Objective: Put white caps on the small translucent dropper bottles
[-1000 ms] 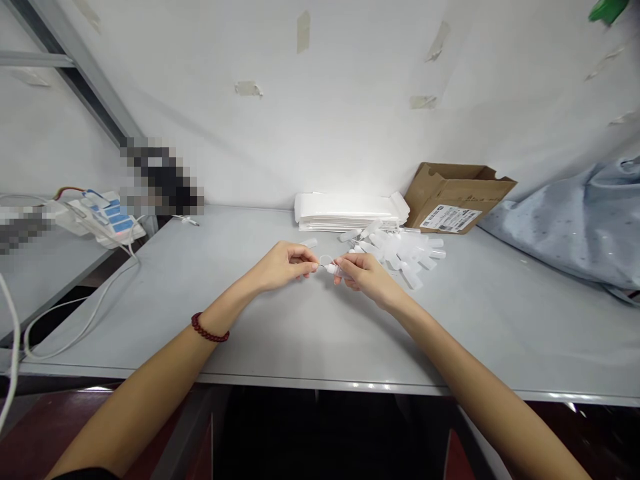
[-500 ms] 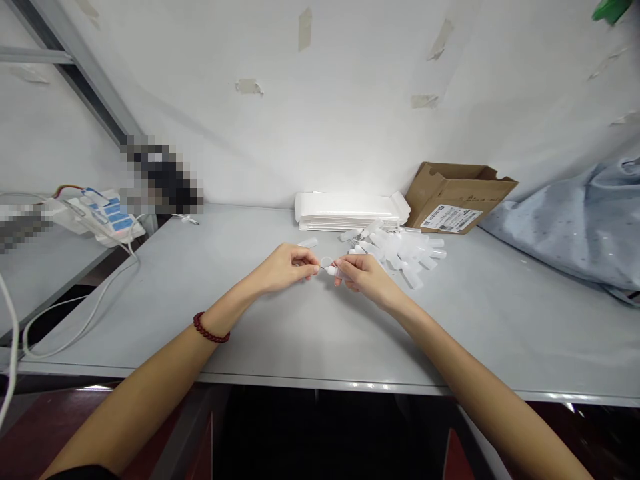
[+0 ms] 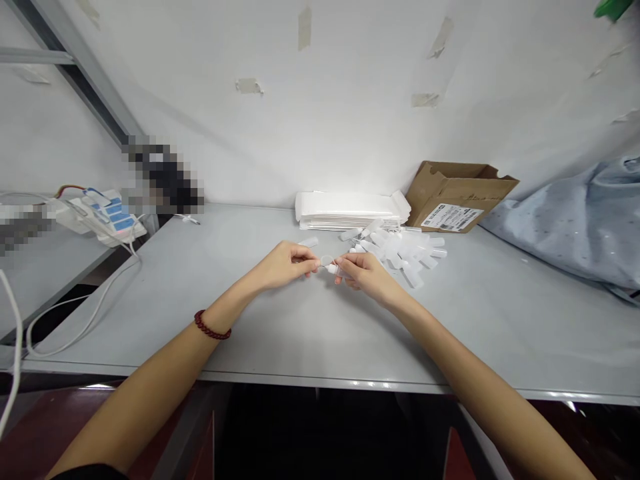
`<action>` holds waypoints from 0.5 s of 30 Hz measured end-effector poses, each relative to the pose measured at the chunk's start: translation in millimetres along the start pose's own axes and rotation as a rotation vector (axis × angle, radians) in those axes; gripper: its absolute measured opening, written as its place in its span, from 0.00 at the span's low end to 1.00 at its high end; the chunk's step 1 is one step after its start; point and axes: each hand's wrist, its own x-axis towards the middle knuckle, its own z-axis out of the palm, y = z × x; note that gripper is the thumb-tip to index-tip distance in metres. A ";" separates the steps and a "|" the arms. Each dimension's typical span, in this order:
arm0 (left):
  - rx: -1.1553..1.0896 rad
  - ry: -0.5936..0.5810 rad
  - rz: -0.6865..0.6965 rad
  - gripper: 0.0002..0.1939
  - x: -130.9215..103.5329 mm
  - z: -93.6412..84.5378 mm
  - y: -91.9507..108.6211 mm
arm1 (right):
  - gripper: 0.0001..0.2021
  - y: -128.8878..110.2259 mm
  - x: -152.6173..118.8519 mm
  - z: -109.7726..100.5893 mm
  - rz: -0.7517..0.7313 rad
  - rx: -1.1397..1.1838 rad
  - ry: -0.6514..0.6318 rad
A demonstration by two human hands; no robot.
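Both hands meet over the grey table. My left hand [image 3: 286, 265] is closed in a pinch at the end of a thin loop [image 3: 327, 257]. In the fingers of my right hand [image 3: 369, 272] is a small translucent white plastic bottle [image 3: 331, 269], its narrow end pointing left toward my left fingertips. The thin loop arches between the two hands; what exactly the left fingertips grip is too small to make out. Right behind my right hand lies a pile of similar white plastic bottles [image 3: 395, 248]. One single bottle [image 3: 309, 242] lies behind my left hand.
A stack of flat white packets [image 3: 350, 208] stands against the wall. To its right are an open cardboard box [image 3: 453, 200] and a pale blue cloth [image 3: 575, 227]. At the left, a power strip [image 3: 113, 217] and white cables [image 3: 97, 303] lie by the table's edge.
Almost nothing differs. Both hands keep their pinch on the small bottle and its loop, and the loop looks slightly flatter; the view has shifted a little.
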 end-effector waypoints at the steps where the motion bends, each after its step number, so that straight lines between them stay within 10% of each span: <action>1: 0.000 0.013 -0.003 0.11 -0.3 -1.1 0.9 | 0.15 -1.1 -0.3 -0.6 -0.001 0.006 0.000; 15: -0.021 -0.028 -0.009 0.12 -0.9 -2.7 0.5 | 0.13 -3.3 -2.1 0.1 0.009 0.031 -0.004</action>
